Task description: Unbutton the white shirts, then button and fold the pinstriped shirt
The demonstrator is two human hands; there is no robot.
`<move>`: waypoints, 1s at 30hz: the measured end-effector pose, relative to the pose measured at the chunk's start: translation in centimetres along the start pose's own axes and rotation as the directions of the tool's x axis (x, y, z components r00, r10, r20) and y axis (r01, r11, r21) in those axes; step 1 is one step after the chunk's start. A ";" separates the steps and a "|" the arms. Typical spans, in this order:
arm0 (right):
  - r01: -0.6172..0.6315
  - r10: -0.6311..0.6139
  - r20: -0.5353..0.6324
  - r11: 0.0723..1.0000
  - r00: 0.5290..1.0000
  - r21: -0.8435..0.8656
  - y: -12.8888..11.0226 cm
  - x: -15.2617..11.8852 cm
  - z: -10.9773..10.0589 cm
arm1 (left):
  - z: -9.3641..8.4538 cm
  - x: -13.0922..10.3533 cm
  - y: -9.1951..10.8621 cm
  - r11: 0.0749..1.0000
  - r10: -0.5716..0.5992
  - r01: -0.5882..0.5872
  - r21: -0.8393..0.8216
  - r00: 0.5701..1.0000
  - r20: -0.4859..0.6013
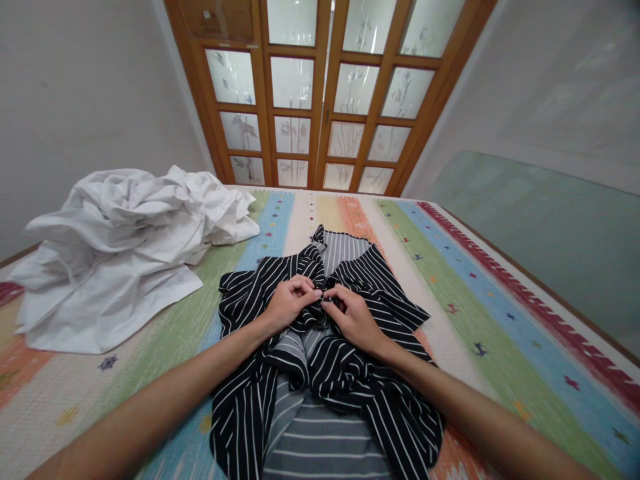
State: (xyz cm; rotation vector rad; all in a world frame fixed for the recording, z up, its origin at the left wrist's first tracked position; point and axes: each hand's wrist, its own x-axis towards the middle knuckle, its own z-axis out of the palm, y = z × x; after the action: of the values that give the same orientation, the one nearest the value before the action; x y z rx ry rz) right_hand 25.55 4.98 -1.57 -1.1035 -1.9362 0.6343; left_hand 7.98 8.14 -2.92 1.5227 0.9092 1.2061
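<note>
A black garment with white stripes [380, 280] lies spread and rumpled on the striped, patterned cloth, its paler grey inner side showing in the middle and at the near edge. My left hand [294, 300] pinches the garment's fabric near its centre, thumb and fingers together. Close beside it on the right, my right hand [353, 317] grips the same bunched part between thumb and forefinger. The fingertips of both hands almost touch. Whatever small detail lies between them is too small to make out.
A crumpled heap of white cloth [125, 247] lies at the left. The multicoloured striped cloth [450, 293] covers the surface under everything. Beyond its far edge stand wooden doors with glass panes [320, 100]. Pale walls rise on both sides, with a greenish panel [545, 233] at the right.
</note>
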 end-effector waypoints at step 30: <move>0.251 -0.169 0.456 0.960 0.874 -0.125 1.6 -3.0 0.2 | -3.7 -7.8 2.3 0.682 0.073 -0.374 0.628 0.889 0.451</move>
State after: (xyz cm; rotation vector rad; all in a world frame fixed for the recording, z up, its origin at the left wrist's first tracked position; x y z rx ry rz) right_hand 27.05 3.15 -4.06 -0.8839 -2.5112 0.6360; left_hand 2.56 1.03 -2.50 2.4653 0.9682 0.6602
